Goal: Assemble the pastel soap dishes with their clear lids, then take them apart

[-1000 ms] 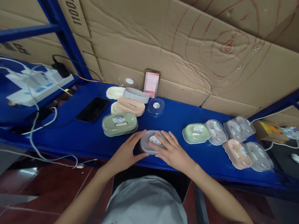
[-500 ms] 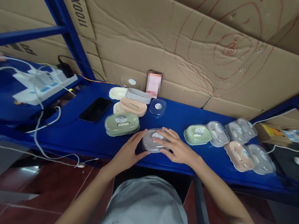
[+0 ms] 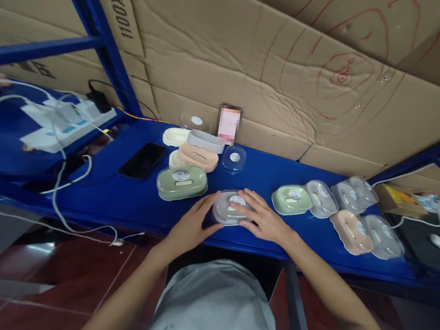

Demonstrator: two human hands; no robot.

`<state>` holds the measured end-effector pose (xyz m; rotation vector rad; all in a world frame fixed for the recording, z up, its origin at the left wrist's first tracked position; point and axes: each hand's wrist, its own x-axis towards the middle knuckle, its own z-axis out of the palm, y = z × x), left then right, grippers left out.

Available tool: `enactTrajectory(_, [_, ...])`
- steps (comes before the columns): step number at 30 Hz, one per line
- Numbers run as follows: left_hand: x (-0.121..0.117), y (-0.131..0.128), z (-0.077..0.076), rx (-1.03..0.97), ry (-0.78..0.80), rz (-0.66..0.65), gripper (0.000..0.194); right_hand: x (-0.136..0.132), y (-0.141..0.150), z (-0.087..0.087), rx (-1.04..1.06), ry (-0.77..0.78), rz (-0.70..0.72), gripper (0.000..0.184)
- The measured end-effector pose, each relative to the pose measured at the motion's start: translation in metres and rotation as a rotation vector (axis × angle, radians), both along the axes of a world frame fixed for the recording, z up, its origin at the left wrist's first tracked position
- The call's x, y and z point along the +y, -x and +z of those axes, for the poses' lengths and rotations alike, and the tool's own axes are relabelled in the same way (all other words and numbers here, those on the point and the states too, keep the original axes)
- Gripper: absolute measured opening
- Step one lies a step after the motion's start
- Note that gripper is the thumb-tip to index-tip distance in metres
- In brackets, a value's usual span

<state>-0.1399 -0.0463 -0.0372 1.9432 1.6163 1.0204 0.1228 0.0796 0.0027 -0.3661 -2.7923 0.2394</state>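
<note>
Both hands are grasping a gray container [image 3: 224, 210] with a clear, labelled lid, which is sitting near the front edge of the blue counter [image 3: 259, 178], directly before the person. The left hand [image 3: 192, 225] is curving around its left end, with the thumb lying along the near side and the fingers reaching toward the far side. The right hand [image 3: 264, 220] is spreading its fingers over the lid's right part, partly covering the round label, while its thumb is pointing along the near edge.

Just left of the hands, a larger green container [image 3: 182, 186] is standing under its own clear lid. Behind it, an unlidded peach base [image 3: 197, 157] is lying partly over a cream piece [image 3: 173, 159], and an unlidded gray base [image 3: 206, 142] is resting beyond that, beside a second cream piece [image 3: 174, 137]. A loose clear lid [image 3: 234, 160] is lying behind the held container. A black phone [image 3: 142, 161] is lying flat farther left.

To the right, well apart from the held container, a smaller green container [image 3: 292, 201] is heading a cluster of lidded ones, including a peach container [image 3: 352, 233]; the others are showing gray.
</note>
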Motion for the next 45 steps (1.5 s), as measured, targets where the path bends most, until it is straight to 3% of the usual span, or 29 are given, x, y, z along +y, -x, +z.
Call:
enactTrajectory(4, [0.000, 0.001, 0.002, -0.021, -0.029, -0.010, 0.077, -0.005, 0.000, 0.002, -0.039, -0.076, 0.016, 0.053])
enactTrajectory(9, [0.000, 0.002, 0.002, -0.032, -0.039, -0.005, 0.079, -0.008, 0.003, 0.012, -0.058, -0.049, 0.008, 0.056])
enactTrajectory(16, [0.000, 0.003, -0.001, -0.030, -0.025, 0.010, 0.079, -0.006, 0.005, 0.004, -0.054, -0.033, -0.011, 0.055])
enactTrajectory(21, [0.000, 0.000, -0.001, -0.008, -0.008, 0.013, 0.080, -0.007, 0.003, 0.008, -0.074, -0.079, -0.013, 0.055])
enactTrajectory(24, [0.000, -0.003, 0.000, 0.024, 0.012, 0.041, 0.077, 0.000, -0.001, 0.013, -0.088, -0.132, -0.143, 0.056])
enactTrajectory(29, [-0.003, -0.008, 0.004, 0.035, -0.045, 0.064, 0.067, 0.030, 0.004, 0.022, -0.041, -0.234, -0.542, 0.070])
enactTrajectory(32, [-0.002, -0.006, 0.016, 0.072, -0.156, 0.076, 0.057, 0.045, 0.027, 0.022, -0.044, -0.220, -0.586, 0.071])
enactTrajectory(37, [0.026, 0.020, 0.064, 0.333, -0.302, 0.151, 0.041, 0.050, 0.076, 0.005, -0.138, -0.154, -0.322, 0.059])
enactTrajectory(41, [0.072, 0.058, 0.099, 0.552, -0.169, 0.201, 0.041, 0.047, 0.086, 0.001, -0.128, -0.193, -0.347, 0.053])
enactTrajectory(43, [0.097, 0.077, 0.107, 0.693, 0.041, 0.183, 0.046, 0.045, 0.080, 0.004, -0.102, -0.234, -0.416, 0.053])
enactTrajectory(45, [0.119, 0.095, 0.111, 0.728, 0.155, 0.139, 0.048, 0.043, 0.074, 0.008, -0.084, -0.258, -0.468, 0.050])
